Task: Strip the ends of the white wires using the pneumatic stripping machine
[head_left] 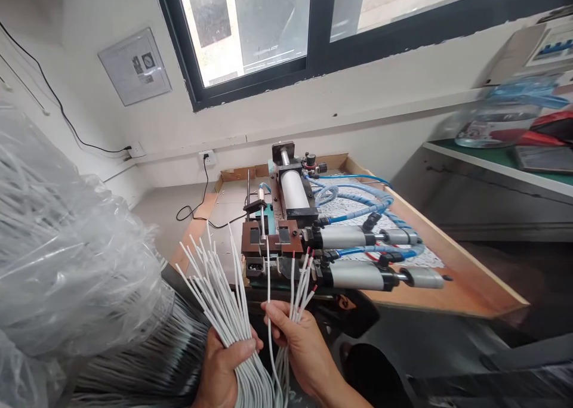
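My left hand (227, 363) is closed around a thick bundle of white cables (219, 300), whose tips fan out up and to the left. Between the thumb and fingers of my right hand (304, 348) is a single white cable (268, 289), standing upright with its tip at the jaws of a pneumatic wire stripping machine (271, 238). A smaller group of white cables (295, 291) with red ends also sits in my right hand, apart from the left bundle. Lower down, both groups hang close together below my hands.
The machine's silver cylinders (353, 275) and blue air hoses (358, 196) spread right inside a wooden-edged tray (474, 297). Plastic-wrapped cables (147, 348) are piled at left. A green-topped shelf (492, 160) holds a large bottle (487, 121) at right.
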The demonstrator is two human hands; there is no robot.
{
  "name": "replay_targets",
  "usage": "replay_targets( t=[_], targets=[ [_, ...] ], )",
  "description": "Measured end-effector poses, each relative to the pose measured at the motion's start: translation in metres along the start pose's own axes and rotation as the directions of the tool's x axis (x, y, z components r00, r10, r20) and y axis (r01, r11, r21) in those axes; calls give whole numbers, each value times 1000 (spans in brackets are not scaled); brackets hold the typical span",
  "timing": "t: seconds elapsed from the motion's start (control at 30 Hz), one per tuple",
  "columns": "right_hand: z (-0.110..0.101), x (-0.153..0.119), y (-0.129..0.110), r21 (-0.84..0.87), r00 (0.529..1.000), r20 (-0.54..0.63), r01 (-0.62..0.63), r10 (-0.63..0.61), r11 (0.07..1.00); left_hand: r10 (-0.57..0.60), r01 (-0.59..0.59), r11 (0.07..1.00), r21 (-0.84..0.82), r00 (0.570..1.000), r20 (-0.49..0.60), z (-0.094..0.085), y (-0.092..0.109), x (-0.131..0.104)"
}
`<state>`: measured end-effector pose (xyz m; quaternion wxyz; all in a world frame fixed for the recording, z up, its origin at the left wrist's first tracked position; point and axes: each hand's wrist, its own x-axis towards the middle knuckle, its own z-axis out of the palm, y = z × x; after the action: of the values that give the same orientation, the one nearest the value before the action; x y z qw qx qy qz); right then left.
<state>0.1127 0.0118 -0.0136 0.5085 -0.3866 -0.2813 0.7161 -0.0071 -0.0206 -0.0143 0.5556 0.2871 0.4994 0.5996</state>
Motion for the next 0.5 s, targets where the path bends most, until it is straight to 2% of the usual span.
replay_targets(
  t=[0.17, 0.33, 0.5],
  targets=[
    [-4, -9, 2, -48, 998, -6, -68, 67, 997, -9, 9, 1000, -13, 998, -61, 0, 0, 0],
    [-5, -11, -4, -75, 998, -25, -60, 59, 995, 11, -12, 1000, -9, 997, -76, -1, -2, -1],
    [-4, -3, -8, -52, 995, 31, -95, 97, 994, 51, -49, 998, 25, 996, -78, -3, -5, -2]
  ],
)
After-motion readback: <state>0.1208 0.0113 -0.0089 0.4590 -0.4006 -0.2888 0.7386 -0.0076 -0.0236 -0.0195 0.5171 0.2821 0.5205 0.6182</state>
